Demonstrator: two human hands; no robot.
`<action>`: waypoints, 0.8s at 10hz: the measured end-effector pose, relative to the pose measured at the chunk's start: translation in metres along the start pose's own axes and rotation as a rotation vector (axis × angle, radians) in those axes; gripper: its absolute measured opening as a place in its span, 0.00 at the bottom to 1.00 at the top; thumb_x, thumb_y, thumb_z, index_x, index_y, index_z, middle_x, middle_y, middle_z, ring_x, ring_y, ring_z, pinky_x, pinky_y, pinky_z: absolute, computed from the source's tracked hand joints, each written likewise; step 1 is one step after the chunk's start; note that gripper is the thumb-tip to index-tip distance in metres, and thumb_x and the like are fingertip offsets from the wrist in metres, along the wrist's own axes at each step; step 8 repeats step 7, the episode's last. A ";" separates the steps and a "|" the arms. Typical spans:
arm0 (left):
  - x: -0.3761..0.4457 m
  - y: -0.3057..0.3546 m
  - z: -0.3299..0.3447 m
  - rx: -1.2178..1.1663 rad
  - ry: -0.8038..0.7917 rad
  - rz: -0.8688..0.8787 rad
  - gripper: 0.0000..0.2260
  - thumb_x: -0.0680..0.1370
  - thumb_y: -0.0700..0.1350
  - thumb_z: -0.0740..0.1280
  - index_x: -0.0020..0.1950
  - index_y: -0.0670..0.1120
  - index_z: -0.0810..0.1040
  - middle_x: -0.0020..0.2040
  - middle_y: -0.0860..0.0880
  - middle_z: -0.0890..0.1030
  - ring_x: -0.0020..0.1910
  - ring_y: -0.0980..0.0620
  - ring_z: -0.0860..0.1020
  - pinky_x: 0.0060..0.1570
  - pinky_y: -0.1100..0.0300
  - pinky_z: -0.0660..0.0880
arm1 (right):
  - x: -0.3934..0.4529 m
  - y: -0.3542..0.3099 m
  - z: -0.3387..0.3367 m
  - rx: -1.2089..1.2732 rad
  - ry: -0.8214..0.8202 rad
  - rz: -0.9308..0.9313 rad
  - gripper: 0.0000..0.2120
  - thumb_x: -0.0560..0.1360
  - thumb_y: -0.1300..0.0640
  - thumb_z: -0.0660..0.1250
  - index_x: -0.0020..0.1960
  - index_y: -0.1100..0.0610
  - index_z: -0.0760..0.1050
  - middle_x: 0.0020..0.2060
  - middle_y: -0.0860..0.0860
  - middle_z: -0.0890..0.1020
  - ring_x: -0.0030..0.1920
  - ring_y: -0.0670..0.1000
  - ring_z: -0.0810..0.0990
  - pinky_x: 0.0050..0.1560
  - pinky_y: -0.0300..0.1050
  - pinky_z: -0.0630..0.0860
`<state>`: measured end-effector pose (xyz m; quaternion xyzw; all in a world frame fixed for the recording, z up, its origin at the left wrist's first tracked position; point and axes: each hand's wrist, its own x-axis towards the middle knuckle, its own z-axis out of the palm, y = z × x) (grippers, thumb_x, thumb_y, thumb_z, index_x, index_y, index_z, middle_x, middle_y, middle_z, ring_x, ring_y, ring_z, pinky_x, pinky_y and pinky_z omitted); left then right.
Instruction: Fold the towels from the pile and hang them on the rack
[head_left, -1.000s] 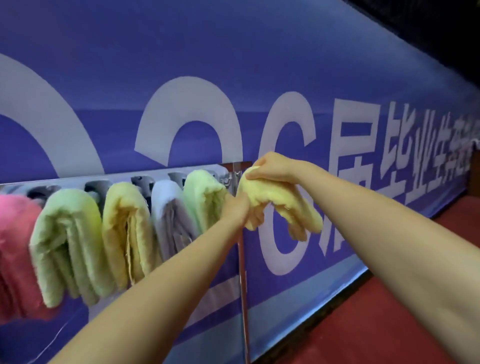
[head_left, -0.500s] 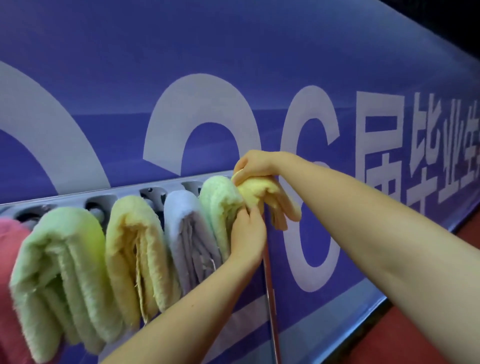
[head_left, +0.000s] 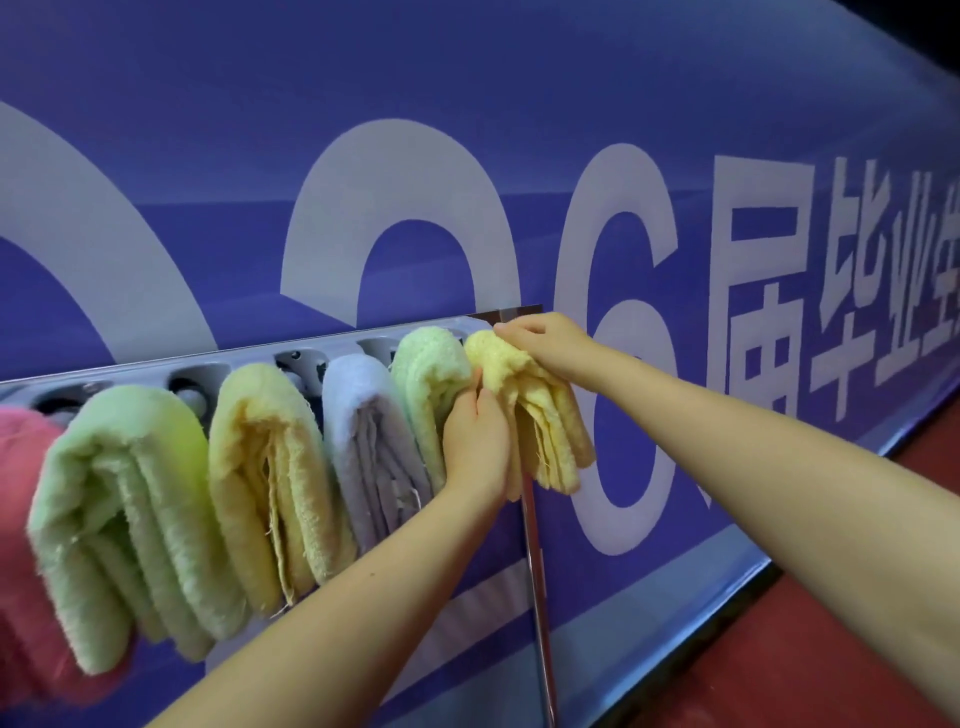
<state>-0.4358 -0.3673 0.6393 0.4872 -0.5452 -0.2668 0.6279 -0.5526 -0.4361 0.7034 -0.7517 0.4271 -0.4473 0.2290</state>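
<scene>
Rack (head_left: 244, 364): pale grey slotted bar, mounted horizontally, right end at the metal bracket. Six folded towels are hung over it in a row. From the left end: pink towel (head_left: 21, 545), partly cut off by the frame edge; green towel (head_left: 124, 499); yellow towel (head_left: 260, 467); lavender towel (head_left: 363, 431); second green towel (head_left: 426, 374); second yellow towel (head_left: 540, 415) at the right end, draped with frayed edges hanging down. Neighbouring towels are touching.

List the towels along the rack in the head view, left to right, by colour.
pink towel → large green towel → yellow towel → lavender towel → small green towel → pale yellow towel, which the left hand and the right hand are touching at the rack's right end.
</scene>
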 end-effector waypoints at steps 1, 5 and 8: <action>0.004 0.004 0.008 -0.008 -0.004 -0.047 0.18 0.83 0.47 0.52 0.68 0.44 0.74 0.59 0.46 0.80 0.59 0.48 0.76 0.64 0.51 0.71 | -0.008 0.005 0.003 0.167 -0.025 0.151 0.19 0.80 0.45 0.59 0.64 0.54 0.76 0.51 0.49 0.80 0.47 0.44 0.78 0.45 0.36 0.74; -0.027 0.044 -0.017 0.051 -0.121 -0.111 0.14 0.82 0.42 0.54 0.61 0.43 0.76 0.52 0.48 0.78 0.53 0.49 0.75 0.49 0.59 0.74 | -0.054 -0.023 0.015 0.137 0.373 0.075 0.16 0.81 0.54 0.54 0.64 0.54 0.75 0.55 0.46 0.77 0.55 0.46 0.74 0.56 0.43 0.72; -0.078 0.104 -0.064 0.046 -0.095 -0.149 0.13 0.82 0.42 0.56 0.60 0.41 0.76 0.50 0.47 0.78 0.48 0.50 0.77 0.47 0.54 0.77 | -0.125 -0.089 0.020 0.177 0.229 0.007 0.13 0.80 0.56 0.56 0.53 0.53 0.79 0.39 0.49 0.81 0.42 0.47 0.78 0.44 0.40 0.74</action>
